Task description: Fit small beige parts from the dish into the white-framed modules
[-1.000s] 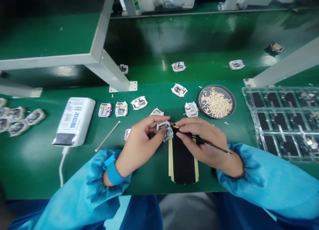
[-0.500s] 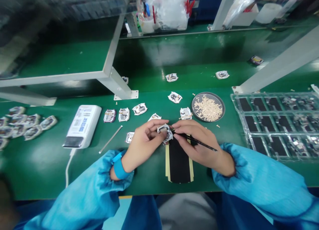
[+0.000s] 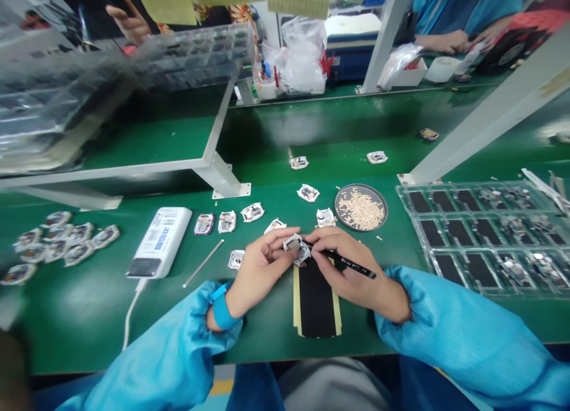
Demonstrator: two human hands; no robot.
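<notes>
Fingers (image 3: 285,258) of 1 hand (image 3: 258,271) pinch the white casing (image 3: 296,250) between them.

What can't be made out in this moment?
All in the head view:
- Tip of the black tool: too small beside the right hand and casing.
- Print on the white box: small, blurred.
- Far end of the cable: behind the left sleeve.
- Stacked trays: blurred, cut by left edge.

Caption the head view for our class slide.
Left hand grips a small white-framed electronic part; right hand steadies a slim black tool.
</notes>
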